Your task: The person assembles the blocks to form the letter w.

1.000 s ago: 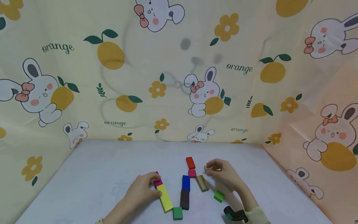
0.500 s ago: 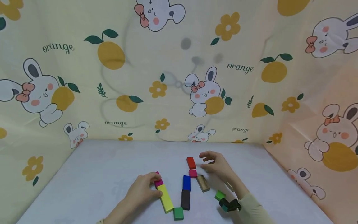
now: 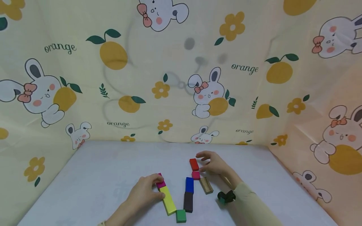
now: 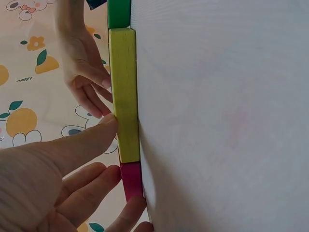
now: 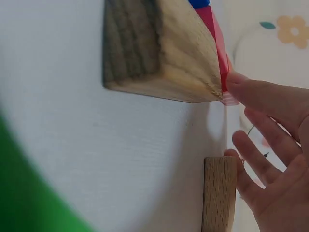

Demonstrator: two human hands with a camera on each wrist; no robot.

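My left hand [image 3: 145, 190] rests along a yellow block [image 3: 167, 201] and a magenta block [image 3: 161, 183]. In the left wrist view its thumb touches the yellow block's side, while fingertips touch the magenta block [image 4: 131, 181]. My right hand [image 3: 216, 164] is spread beside a red block [image 3: 194, 164] and a pink block [image 3: 195, 175]. Its thumb tip looks close to the pink block [image 5: 216, 38] in the right wrist view; contact there is unclear. Nothing shows gripped in that hand.
A blue block [image 3: 189, 185] and a dark block [image 3: 188, 202] stand in line. A green block [image 3: 181, 216] adjoins the yellow one. A brown wooden block [image 3: 206, 185] leans near the pink one; another wooden block [image 5: 219, 198] lies under my right hand. Patterned cloth walls surround the white table.
My right hand has moved left and slightly away from me, leaving a wooden block and coming up beside the red block. My left hand has stayed in place.
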